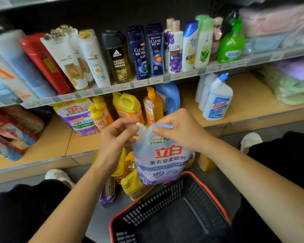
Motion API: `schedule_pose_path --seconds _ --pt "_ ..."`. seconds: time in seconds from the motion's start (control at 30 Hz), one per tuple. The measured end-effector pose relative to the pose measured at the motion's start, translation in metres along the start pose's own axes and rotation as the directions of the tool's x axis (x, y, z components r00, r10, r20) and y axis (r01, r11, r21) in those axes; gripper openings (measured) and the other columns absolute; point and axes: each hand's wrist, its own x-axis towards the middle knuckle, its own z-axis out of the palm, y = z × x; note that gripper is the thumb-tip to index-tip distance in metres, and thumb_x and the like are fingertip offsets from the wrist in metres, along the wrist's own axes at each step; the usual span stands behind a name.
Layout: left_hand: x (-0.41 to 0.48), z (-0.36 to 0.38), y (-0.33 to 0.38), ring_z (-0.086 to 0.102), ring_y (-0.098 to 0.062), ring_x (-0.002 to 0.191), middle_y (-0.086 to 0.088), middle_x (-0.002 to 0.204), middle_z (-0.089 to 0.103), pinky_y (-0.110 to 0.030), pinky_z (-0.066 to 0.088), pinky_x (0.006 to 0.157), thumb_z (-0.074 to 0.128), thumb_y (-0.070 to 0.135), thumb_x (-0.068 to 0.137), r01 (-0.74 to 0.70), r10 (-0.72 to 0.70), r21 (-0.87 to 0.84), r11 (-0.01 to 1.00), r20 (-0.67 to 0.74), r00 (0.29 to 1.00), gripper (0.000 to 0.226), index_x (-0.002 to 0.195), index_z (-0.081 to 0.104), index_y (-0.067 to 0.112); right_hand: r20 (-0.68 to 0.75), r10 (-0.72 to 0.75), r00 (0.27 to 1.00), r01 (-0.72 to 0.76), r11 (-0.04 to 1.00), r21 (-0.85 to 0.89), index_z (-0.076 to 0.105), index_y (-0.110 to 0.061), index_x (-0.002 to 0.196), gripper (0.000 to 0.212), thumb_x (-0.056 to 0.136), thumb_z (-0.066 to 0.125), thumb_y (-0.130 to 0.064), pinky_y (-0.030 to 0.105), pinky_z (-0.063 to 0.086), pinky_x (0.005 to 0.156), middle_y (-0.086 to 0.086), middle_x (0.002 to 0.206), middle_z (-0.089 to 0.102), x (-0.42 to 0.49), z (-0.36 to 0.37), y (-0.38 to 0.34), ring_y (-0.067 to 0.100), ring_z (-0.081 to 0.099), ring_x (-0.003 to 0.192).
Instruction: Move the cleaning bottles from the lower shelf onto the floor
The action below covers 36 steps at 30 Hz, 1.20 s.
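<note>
- Carrying the softener pouch clear of the lower shelf: right grip clutches its top, left grip pinches the spout.
- Next, probably: lower it onto the floor beside the yellow bottles.

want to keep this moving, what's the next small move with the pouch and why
Probably lower the pouch to the floor beside the yellow bottles there: the left hand and right hand hold its top, off the shelf, and it hangs just above them.
</note>
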Motion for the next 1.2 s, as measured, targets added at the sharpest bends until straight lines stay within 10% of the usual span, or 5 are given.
schedule_pose_path --seconds 0.13,0.33,0.5,0.8,1.2 --pt "0.000 0.012 0.005 0.067 -0.011 0.070 -0.001 0.078 0.076 -0.023 0.055 0.062 0.082 0.034 0.075 -0.101 0.108 0.164 0.981 -0.032 0.994 0.023 0.086 0.077 0.015 0.029 0.020 0.999 -0.020 1.000 0.001 0.082 -0.013 0.096 0.013 0.091 0.073 -0.021 0.036 0.054 0.063 -0.003 0.081 0.078 -0.002 -0.004 -0.001 0.015 0.072 0.075" --pt "0.008 -0.002 0.010 0.068 -0.017 0.115 -0.004 0.117 0.076 -0.024 0.056 0.087 0.068 0.002 0.089 -0.118 0.096 0.094 0.989 0.208 0.973 0.033 0.119 0.071 0.014 0.002 0.027 1.000 -0.027 0.999 0.018 0.081 -0.012 0.097 0.013 0.090 0.074 -0.020 0.037 0.053 0.063 -0.007 0.082 0.076 -0.005 -0.013 -0.001 0.020 0.070 0.076" --pt "0.003 0.015 0.007 0.065 -0.009 0.064 -0.008 0.076 0.074 -0.020 0.052 0.057 0.084 0.038 0.076 -0.148 0.143 0.247 0.958 0.042 0.989 0.031 0.082 0.076 0.009 0.024 0.033 0.999 -0.034 0.998 0.043 0.080 -0.011 0.102 0.015 0.091 0.073 -0.019 0.036 0.059 0.070 0.000 0.091 0.078 -0.006 -0.015 -0.001 0.010 0.073 0.081" --pt "0.004 -0.001 0.017 0.070 -0.034 0.097 -0.012 0.103 0.074 -0.041 0.059 0.079 0.068 0.010 0.086 -0.240 0.154 0.236 0.942 0.331 0.931 0.029 0.115 0.072 0.005 0.105 0.015 0.994 -0.026 0.994 0.111 0.078 -0.006 0.105 0.016 0.092 0.071 -0.012 0.015 0.053 0.071 0.001 0.095 0.078 -0.005 -0.025 -0.002 0.003 0.072 0.083" --pt "-0.003 0.008 0.009 0.067 -0.037 0.083 -0.014 0.091 0.073 -0.044 0.056 0.067 0.074 0.019 0.085 -0.287 0.240 0.255 0.924 0.201 0.950 0.020 0.095 0.077 0.002 0.141 0.027 0.990 -0.048 0.989 0.143 0.078 -0.007 0.103 0.014 0.091 0.072 -0.009 0.012 0.052 0.066 -0.011 0.084 0.075 -0.007 -0.026 -0.003 -0.003 0.071 0.077"
